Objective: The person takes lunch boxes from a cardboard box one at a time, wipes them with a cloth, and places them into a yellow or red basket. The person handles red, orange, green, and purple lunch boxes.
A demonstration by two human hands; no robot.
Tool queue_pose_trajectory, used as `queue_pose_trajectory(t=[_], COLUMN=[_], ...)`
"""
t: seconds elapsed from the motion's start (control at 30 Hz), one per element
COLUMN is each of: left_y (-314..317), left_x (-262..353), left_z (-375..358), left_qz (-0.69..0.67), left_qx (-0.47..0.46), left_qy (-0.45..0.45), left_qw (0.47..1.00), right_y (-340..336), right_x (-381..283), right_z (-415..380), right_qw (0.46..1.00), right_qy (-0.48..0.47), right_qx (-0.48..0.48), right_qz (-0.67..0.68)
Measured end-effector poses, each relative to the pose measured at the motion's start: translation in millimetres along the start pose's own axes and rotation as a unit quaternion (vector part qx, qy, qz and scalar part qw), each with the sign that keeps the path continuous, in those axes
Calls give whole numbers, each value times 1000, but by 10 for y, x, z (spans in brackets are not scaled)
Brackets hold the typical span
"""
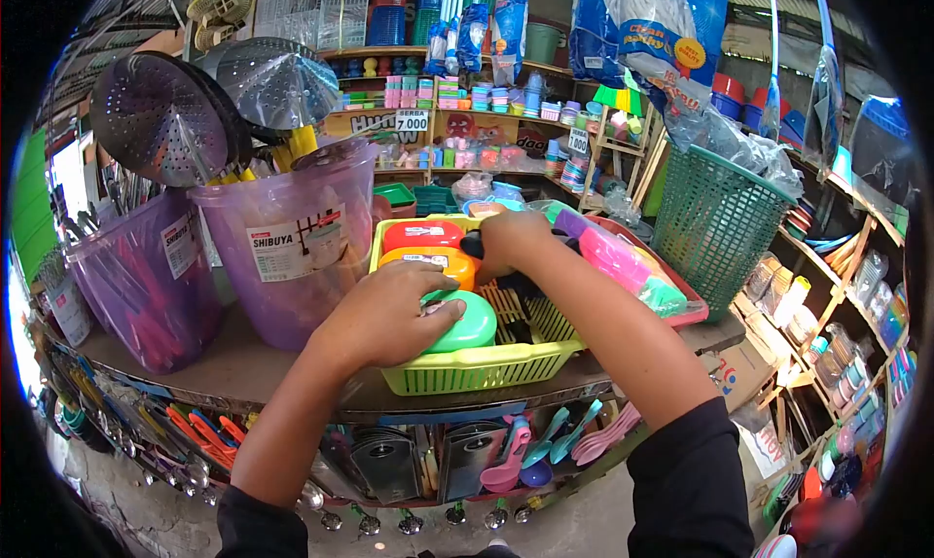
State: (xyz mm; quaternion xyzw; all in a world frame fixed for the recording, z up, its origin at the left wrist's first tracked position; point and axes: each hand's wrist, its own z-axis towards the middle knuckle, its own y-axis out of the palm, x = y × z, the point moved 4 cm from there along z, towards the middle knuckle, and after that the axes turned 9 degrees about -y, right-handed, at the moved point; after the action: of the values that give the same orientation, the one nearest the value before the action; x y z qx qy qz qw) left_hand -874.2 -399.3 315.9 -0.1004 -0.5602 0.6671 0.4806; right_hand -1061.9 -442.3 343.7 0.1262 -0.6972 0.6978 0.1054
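A yellow-green slatted plastic basket (477, 375) stands on the counter in front of me. Along its left side sit a red plastic container (420, 233), an orange one (443, 260) and a green one (465, 324). My left hand (394, 310) is closed over the green container, its thumb across the top and its fingers by the orange one. At the basket's far side, my right hand (516, 242) has its fingers curled down around a black item (474, 245) whose kind I cannot make out. Brown slatted pieces (511, 310) lie lower in the basket.
Two purple translucent buckets (287, 305) with skimmers (161, 115) and other utensils stand at left. A red tray (693, 315) of wrapped colourful items and a tall green basket (720, 222) are at right. Spoons and ladles (506, 466) hang below the counter edge.
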Motion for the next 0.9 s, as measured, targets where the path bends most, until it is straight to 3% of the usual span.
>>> queue_pose_trajectory(t=[0.07,0.27,0.37,0.47,0.53,0.63,0.7,0.77,0.83,0.9], left_y=[-10,-15,-16,-13,-10,-15,-28,-46,-85,-89], left_x=[8,24,24,17,2,-4,10,42,124,197], left_z=[-13,-6,1,-13,-8,-8,0,5,9,70], left_qz=[5,-9,-21,-16,-13,-5,0,12,11,9], left_qx=[66,5,-2,16,10,12,18,16,13,10], left_qy=[38,-6,-9,-8,-5,2,11,8,2,-4], left_qw=[997,1000,1000,1000,1000,1000,1000,1000,1000,1000], right_y=[-24,-164,-156,-63,-95,-149,-319,-508,-634,-697], right_x=[-86,-340,-411,-327,-150,22,196,326,466,633], right_z=[-27,-263,-367,-376,-434,-419,-575,-851,-1104,-1344], right_qw=[999,980,977,993,997,992,984,983,986,973], right_qy=[18,38,-24,-36,-71,-67,-30,3,41,88], right_qx=[45,179,160,94,2,2,102,145,124,189], right_qz=[-22,-73,-137,-55,2,104,146,109,105,97])
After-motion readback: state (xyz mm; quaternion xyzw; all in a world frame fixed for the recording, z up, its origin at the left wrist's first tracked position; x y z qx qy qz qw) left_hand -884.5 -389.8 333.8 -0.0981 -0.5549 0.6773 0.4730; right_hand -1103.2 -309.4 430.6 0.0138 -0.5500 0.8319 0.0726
